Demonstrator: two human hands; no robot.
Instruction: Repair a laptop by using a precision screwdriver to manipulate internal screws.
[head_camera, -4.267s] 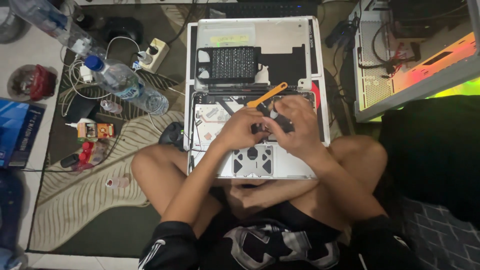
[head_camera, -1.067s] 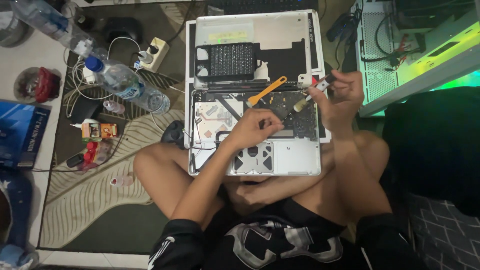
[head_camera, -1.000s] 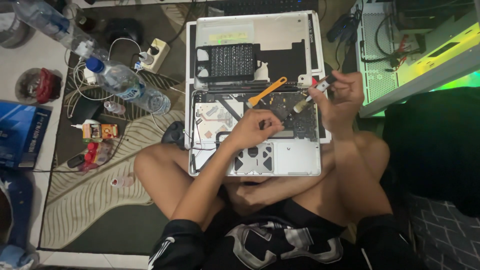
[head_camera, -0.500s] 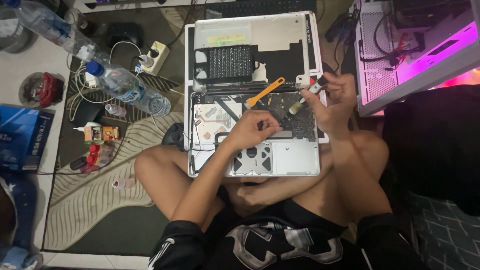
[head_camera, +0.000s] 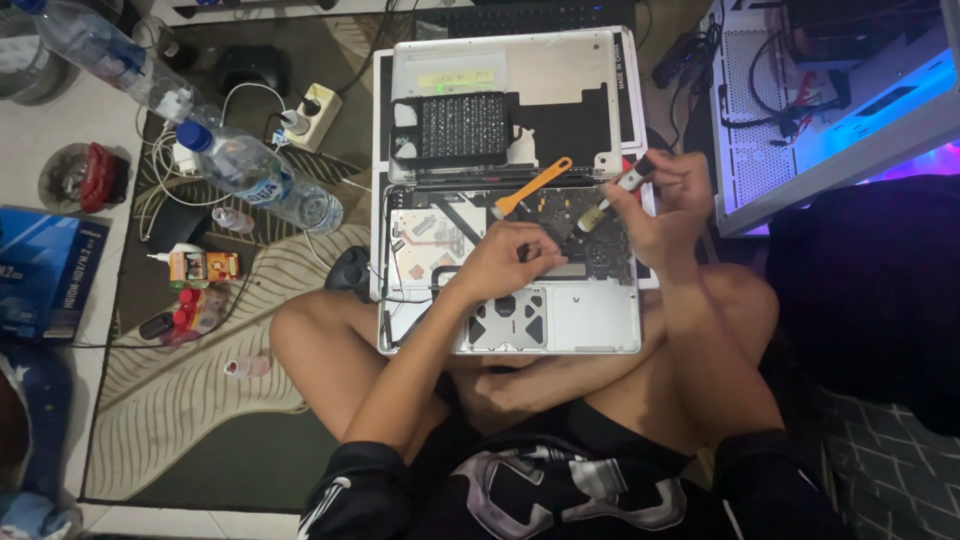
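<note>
I see a silver opened laptop (head_camera: 600, 318) with dark, near-black boards inside. On it lies an orange pry tool (head_camera: 533, 187). Left of the laptop, a clear water bottle (head_camera: 262, 180) has a blue cap, and a small cluster of red caps (head_camera: 187, 305) sits further down. The rug (head_camera: 180, 400) beneath is olive green with cream leaf lines. Right of the laptop, a white computer case (head_camera: 800, 120) glows blue and pink.

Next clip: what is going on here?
A person sits cross-legged on a rug with an opened laptop across the legs, its bottom cover off and the boards exposed. The left hand rests on the internals near the middle. The right hand holds a small brush above the right side of the board. An orange pry tool lies on the chassis. Water bottles lie to the left.
</note>
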